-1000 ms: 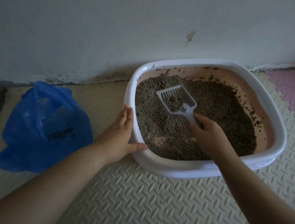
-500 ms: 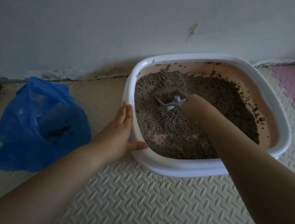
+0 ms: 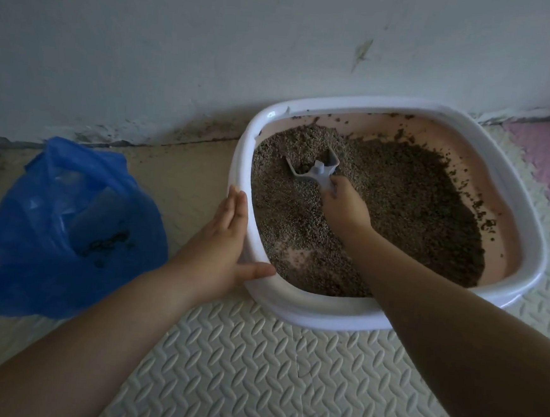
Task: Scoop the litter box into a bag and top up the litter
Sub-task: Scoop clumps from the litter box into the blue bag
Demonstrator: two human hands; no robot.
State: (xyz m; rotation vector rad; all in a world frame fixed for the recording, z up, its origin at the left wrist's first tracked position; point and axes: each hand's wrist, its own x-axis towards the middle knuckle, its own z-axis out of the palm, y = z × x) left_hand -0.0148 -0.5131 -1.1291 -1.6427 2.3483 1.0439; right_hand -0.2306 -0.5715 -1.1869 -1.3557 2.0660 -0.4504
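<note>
Right hand: the right hand (image 3: 346,204) is curling tight around the handle of the grey scoop (image 3: 316,172), knuckles facing up.
Left hand: the left hand (image 3: 221,243) is lying flat against the outer left wall of the litter box (image 3: 324,316), fingers straight and together, thumb spreading along the near rim.
Scoop: its head is digging into the litter (image 3: 398,211) in the far left part of the box, just beyond the right hand's fingers (what it is carrying is too dark to tell).
Bag: the blue bag (image 3: 68,225) is sitting open-mouthed on the floor, left of the box and apart from the left hand, dark clumps showing inside.
Surroundings: the box is resting on a ribbed foam mat (image 3: 254,371) beside the wall (image 3: 180,53).
</note>
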